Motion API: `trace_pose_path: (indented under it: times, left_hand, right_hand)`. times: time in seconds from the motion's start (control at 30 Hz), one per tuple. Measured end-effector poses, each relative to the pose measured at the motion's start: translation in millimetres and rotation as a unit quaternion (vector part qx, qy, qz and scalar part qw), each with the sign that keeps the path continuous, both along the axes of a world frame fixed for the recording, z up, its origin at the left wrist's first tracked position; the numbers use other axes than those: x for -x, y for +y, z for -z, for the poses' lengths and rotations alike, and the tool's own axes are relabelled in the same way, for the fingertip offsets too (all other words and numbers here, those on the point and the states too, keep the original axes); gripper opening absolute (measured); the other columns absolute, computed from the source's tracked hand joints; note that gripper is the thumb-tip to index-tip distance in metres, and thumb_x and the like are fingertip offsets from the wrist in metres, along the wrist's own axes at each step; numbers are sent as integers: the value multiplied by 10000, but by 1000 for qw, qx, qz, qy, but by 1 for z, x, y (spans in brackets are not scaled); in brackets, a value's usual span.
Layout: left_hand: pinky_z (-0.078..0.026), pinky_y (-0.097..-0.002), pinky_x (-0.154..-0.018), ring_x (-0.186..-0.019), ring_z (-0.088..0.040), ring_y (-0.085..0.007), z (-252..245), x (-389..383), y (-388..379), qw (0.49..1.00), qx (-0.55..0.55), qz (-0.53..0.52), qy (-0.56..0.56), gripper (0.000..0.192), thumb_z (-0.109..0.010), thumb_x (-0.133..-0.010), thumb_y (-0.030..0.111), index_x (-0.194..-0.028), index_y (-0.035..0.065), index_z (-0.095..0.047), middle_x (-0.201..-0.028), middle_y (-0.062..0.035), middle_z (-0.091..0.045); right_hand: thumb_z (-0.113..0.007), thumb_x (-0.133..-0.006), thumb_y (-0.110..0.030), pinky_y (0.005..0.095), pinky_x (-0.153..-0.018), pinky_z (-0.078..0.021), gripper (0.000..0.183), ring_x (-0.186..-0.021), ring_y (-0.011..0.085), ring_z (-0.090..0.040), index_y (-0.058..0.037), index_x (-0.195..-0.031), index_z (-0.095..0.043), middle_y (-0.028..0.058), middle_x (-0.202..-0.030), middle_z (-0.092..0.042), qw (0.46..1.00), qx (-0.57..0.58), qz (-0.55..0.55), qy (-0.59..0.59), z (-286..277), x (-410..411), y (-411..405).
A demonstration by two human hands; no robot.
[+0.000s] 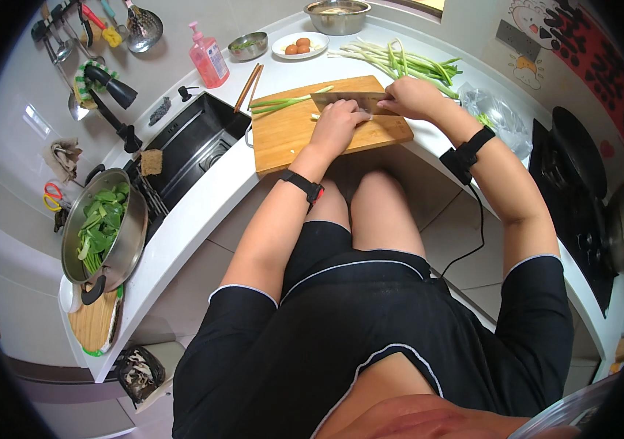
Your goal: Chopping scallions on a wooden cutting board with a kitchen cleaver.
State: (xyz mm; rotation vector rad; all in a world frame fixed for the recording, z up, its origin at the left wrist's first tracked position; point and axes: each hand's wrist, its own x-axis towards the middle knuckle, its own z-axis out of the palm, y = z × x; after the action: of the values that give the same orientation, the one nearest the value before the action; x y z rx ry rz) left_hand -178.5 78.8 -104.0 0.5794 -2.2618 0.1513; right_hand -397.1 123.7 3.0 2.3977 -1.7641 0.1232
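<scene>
My right hand (413,99) grips the handle end of a kitchen cleaver (345,100), its broad blade standing over a wooden cutting board (284,140). Close against the blade, my left hand (336,126) presses down with curled fingers on a pale scallion piece (315,117); most of that piece is hidden under the fingers. Behind the blade on the board's left side lie green scallion stalks (282,103). A small white bit (292,151) rests near the board's front. The board's front edge juts past the counter.
Behind the board are a scallion bunch (400,57), a plate of eggs (312,52), steel bowls (339,19) and a pink pump bottle (209,57). Chopsticks (249,88) lean by the black sink (202,137). Leafy greens fill a pot (136,219) at left; a plastic bag (498,120) and stove (575,219) are right.
</scene>
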Motion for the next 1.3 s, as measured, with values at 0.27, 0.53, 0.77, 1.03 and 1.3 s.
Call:
trace_pose_path:
  times: [0.27, 0.53, 0.77, 1.03, 1.3]
  left_hand:
    - [-530, -423, -828, -922, -623, -288, 2, 1, 3, 999, -37, -8, 14, 150, -648, -862, 91, -943, 107, -774, -905, -71, -633]
    - [-538, -436, -817, -927, -632, -326, -1, 0, 2, 998, -58, 6, 6, 121, -681, -887, 123, -958, 74, -767, -926, -100, -659]
    - [-531, -427, -849, -939, -634, -328, -3, 2, 4, 997, -66, 22, 23, 124, -694, -862, 87, -960, 68, -768, -946, -103, -677]
    - [-535, -409, -849, -931, -650, -318, -2, 0, 1, 997, -67, 21, 33, 88, -699, -852, 80, -909, 52, -760, -941, -99, -705]
    - [-540, -405, -853, -945, -659, -312, 0, -4, 1, 997, -75, -4, 21, 77, -717, -836, 95, -883, 55, -763, -937, -97, -714]
  right_hand:
    - [-682, -926, -449, 484, -789, -554, 422, -855, 400, -695, -34, -910, -758, 199, -891, -728, 999, -21, 26, -38, -8, -2, 6]
    - [-666, -926, -521, 495, -792, -555, 528, -855, 416, -699, 0, -904, -751, 225, -886, -724, 999, -34, 7, -8, 0, -6, -11]
    - [-665, -928, -524, 489, -775, -557, 483, -870, 402, -701, -52, -943, -763, 208, -893, -725, 999, -26, -13, -41, 7, -15, -16]
    - [-669, -924, -537, 482, -777, -559, 503, -873, 400, -702, -42, -936, -754, 193, -885, -728, 998, -21, 28, -60, 26, -17, -9]
    - [-680, -923, -513, 489, -785, -553, 507, -875, 402, -699, -12, -938, -750, 201, -900, -730, 998, -67, 6, 9, 0, -21, -18]
